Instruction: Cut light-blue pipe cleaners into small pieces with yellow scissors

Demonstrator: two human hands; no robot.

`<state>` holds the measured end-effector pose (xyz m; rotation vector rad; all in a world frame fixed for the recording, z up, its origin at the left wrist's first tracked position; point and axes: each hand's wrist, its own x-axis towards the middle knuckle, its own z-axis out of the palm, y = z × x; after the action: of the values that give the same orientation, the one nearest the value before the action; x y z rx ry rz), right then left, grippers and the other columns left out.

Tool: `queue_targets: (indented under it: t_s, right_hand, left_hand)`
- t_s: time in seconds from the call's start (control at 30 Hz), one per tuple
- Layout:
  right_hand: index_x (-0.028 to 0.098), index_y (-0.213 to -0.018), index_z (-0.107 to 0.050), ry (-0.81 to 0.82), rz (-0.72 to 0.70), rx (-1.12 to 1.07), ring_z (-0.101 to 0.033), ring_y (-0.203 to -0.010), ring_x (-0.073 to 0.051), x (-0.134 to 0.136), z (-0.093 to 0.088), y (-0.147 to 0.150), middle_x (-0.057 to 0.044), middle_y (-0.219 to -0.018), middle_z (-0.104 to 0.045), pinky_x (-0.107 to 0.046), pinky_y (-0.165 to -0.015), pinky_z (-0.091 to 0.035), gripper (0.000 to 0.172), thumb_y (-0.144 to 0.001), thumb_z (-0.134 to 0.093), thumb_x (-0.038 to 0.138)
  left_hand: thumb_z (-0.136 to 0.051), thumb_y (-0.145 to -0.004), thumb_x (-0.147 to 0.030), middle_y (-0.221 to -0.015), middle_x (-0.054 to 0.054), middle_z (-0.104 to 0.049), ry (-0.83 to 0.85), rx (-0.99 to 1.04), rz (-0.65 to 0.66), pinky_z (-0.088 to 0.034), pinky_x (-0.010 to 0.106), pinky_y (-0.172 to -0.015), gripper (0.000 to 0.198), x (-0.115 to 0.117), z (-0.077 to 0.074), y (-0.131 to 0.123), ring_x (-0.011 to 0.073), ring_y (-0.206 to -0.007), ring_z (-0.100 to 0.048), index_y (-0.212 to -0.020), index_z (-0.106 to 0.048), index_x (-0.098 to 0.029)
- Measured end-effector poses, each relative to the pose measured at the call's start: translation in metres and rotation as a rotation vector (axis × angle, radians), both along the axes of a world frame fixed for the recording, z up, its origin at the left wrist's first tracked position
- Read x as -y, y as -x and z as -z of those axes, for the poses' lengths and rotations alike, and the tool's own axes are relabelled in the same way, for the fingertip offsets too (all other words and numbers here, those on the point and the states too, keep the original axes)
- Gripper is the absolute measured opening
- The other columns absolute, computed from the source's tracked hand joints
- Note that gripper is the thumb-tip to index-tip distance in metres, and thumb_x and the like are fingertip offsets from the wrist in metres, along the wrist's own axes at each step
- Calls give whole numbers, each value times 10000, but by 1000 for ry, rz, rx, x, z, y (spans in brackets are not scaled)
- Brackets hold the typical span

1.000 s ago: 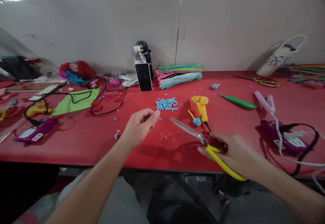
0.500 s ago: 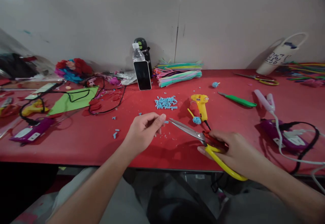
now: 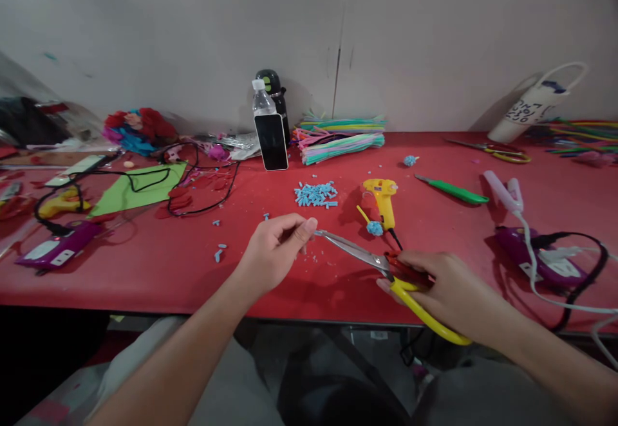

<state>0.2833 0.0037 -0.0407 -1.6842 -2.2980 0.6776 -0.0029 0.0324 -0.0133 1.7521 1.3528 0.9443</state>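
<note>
My right hand (image 3: 447,287) grips the yellow and red handles of a pair of scissors (image 3: 371,260) low over the red table (image 3: 145,265). The blades point left and their tip reaches the fingertips of my left hand (image 3: 275,249). My left hand is pinched closed, thumb against forefinger, on something too small to make out. A heap of short light-blue cut pieces (image 3: 315,194) lies just beyond both hands, and stray blue bits dot the table around them.
A yellow glue gun (image 3: 381,201) with a blue pompom (image 3: 374,228) stands right of the heap. Behind are a phone (image 3: 271,141) leaning on bottles, a pipe-cleaner stack (image 3: 340,138), a green tool (image 3: 454,190), purple devices with cables (image 3: 541,262) and green paper (image 3: 140,189).
My left hand has shifted right and slightly toward me, meeting the scissor tip. The scissors have swung a little to the left in my right hand, which stays in place.
</note>
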Motion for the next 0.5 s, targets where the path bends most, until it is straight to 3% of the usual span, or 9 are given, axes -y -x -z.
queue_targets:
  t_s: [0.3,0.5]
  right_hand:
    - [209,-683,-480,7,6,4,-358,-528,-109,1,0,0,39,-573,-387,-225,-495,-252,433,-856,-563,597]
    - [212,-647,-448,11,34,8,-250,-529,-107,1,-2,3,52,-548,-347,-231,-483,-227,448,-836,-587,594]
  left_hand:
    - [-509,-933,-510,-589,-29,-491,22,6,4,-362,217,-520,418,1,-1,-2,90,-539,-470,-710,-569,-162]
    - [-509,-935,-510,-586,-30,-488,19,-1,-1,-348,217,-517,426,1,0,-1,88,-540,-466,-692,-550,-163]
